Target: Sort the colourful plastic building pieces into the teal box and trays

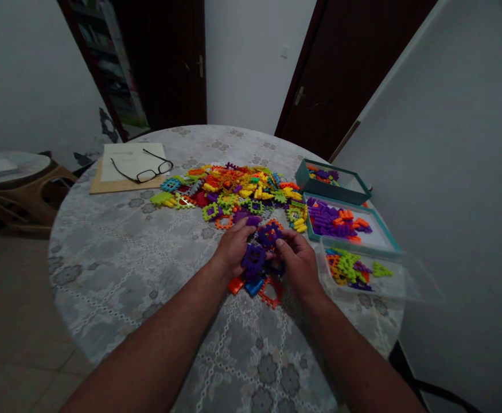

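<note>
My left hand (232,246) is closed around purple plastic building pieces, among them a square block with holes (254,258). Between the thumb and fingers of my right hand (297,256) is another purple toothed block (269,235). The two hands are close together, just in front of a large heap of colourful interlocking pieces (242,186). Below them on the cloth lie an orange toothed frame (271,292), a blue piece (254,287) and an orange piece (236,285). My palms hide parts of the held blocks.
On the right stand a dark green box (334,192), a teal-edged tray (382,235) with purple and orange pieces, and a clear plastic container (388,289). Black glasses (147,175) rest on paper and a board (100,182) at the left of the round table (117,269).
</note>
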The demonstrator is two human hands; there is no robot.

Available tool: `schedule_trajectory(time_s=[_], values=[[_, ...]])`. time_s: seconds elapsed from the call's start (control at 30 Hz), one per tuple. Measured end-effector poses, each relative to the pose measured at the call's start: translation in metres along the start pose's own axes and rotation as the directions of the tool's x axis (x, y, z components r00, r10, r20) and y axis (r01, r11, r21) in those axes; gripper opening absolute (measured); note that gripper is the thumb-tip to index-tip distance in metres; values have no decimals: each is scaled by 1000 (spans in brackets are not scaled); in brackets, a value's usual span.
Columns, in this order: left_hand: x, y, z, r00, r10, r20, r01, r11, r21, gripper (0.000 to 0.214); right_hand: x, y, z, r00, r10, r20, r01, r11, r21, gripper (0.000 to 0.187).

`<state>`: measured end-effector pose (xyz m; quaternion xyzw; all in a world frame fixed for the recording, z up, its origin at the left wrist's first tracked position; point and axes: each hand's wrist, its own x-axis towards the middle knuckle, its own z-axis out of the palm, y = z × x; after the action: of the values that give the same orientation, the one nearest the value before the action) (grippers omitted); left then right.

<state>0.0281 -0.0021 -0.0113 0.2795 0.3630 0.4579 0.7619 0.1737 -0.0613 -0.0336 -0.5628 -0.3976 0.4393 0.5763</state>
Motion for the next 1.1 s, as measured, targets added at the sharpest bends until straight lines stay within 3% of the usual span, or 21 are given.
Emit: schedule_trajectory(time_s=[0.13, 0.27, 0.37, 0.43, 0.57, 0.67, 0.77, 0.83, 0.93, 1.03, 1.1], values=[[0, 2, -1, 1000, -4, 1, 4, 1000, 16, 33, 2, -8, -8, 996, -85, 10, 85, 992, -98, 31], [3, 4, -3, 999, 9, -36, -7, 999, 38, 29, 13, -33, -29, 976, -95, 197, 159, 927, -339, 32], [4, 5, -5, 1000, -3, -14, 3, 998, 60, 31, 40, -55, -51, 957, -93, 275, 225, 835, -502, 25], [4, 4, -5, 1000, -22, -5, 22, 997, 68, 32, 68, -68, -64, 971, -89, 221, 197, 820, -537, 19], [4, 3, -6, 999, -40, -4, 40, 996, 77, 34, 137, -90, -82, 995, -88, -39, 59, 880, -472, 12], [4, 4, -7, 998, -56, 12, 54, 993, 101, 36, 182, -104, -93, 965, -161, -206, 53, 892, -449, 15], [3, 7, -7, 998, -59, 17, 56, 989, 134, 37, 205, -111, -98, 932, -197, -303, 44, 894, -445, 20], [1, 8, -7, 999, -53, 9, 51, 986, 161, 36, 205, -108, -95, 938, -194, -288, 45, 891, -453, 20], [-1, 8, -6, 998, -60, 3, 58, 978, 200, 37, 179, -97, -79, 972, -159, -175, 60, 881, -469, 13], [-3, 7, -3, 997, -79, 26, 71, 967, 245, 43, 131, -84, -51, 986, -122, 115, 163, 861, -481, 14], [-6, 9, 1, 996, -74, 50, 57, 960, 275, 44, 96, -78, -32, 917, -155, 368, 328, 816, -476, 21]])
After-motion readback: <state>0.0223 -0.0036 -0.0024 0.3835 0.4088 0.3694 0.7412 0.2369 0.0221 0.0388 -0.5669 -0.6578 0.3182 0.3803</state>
